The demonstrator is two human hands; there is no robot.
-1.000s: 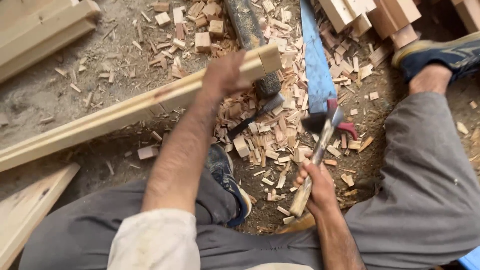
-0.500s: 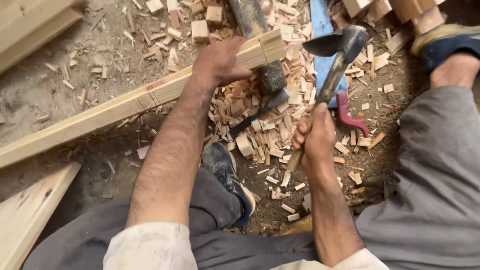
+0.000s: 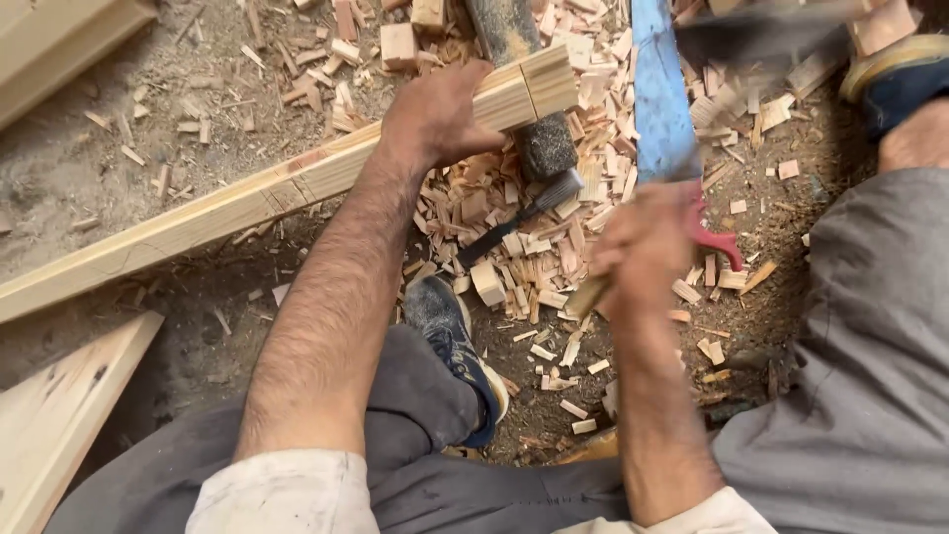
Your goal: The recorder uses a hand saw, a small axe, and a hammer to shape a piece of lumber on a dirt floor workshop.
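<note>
My left hand (image 3: 435, 114) grips a long pale wooden batten (image 3: 247, 203) near its right end, which rests on a dark block (image 3: 544, 148). My right hand (image 3: 647, 247) is closed around the wooden handle (image 3: 588, 295) of a hatchet, raised and blurred by motion. The hatchet's dark head (image 3: 761, 35) smears across the top right, above and to the right of the batten's end. A blue-bladed handsaw (image 3: 660, 94) with a red handle lies on the ground behind my right hand.
Wood chips and offcuts (image 3: 524, 257) cover the ground between my legs. A chisel-like tool (image 3: 519, 216) lies among them. My shoes sit at centre (image 3: 450, 336) and top right (image 3: 900, 84). Planks lie at bottom left (image 3: 49, 425) and top left (image 3: 59, 40).
My right hand has swung the hatchet up from low by my knee to high at the top right. My left hand has kept its grip on the batten.
</note>
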